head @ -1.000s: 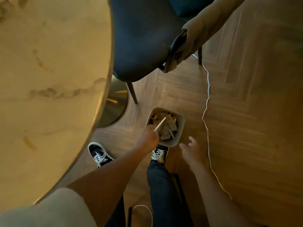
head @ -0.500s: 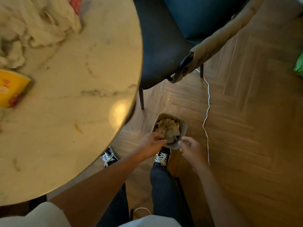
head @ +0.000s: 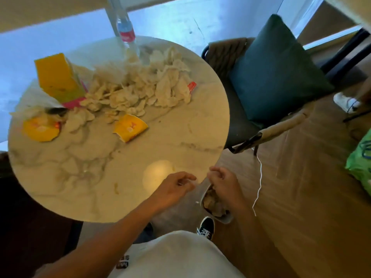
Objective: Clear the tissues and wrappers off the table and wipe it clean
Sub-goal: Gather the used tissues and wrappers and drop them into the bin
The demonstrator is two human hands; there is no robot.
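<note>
A round marble table (head: 160,141) carries a heap of crumpled white tissues (head: 140,87) across its far half. Among them lie a yellow wrapper (head: 130,127), a second yellow wrapper (head: 40,128), a yellow carton (head: 58,77) and a small red wrapper (head: 191,86). My left hand (head: 174,187) hovers over the table's near right edge, fingers loosely curled and empty. My right hand (head: 222,183) hangs just past the edge, above a small grey bin (head: 225,219) on the floor, fingers loosely curled with nothing visible in them. The bin holds crumpled tissues (head: 212,203).
A clear water bottle (head: 126,35) stands at the table's far edge. A dark chair (head: 241,121) with a teal cushion (head: 277,73) sits right of the table. A white cable (head: 259,183) trails over the wooden floor, and a green bag (head: 361,165) lies at far right.
The view has swung up from the bin to the table top. Both hands have lifted away from the bin; my left hand is now over the table's edge.
</note>
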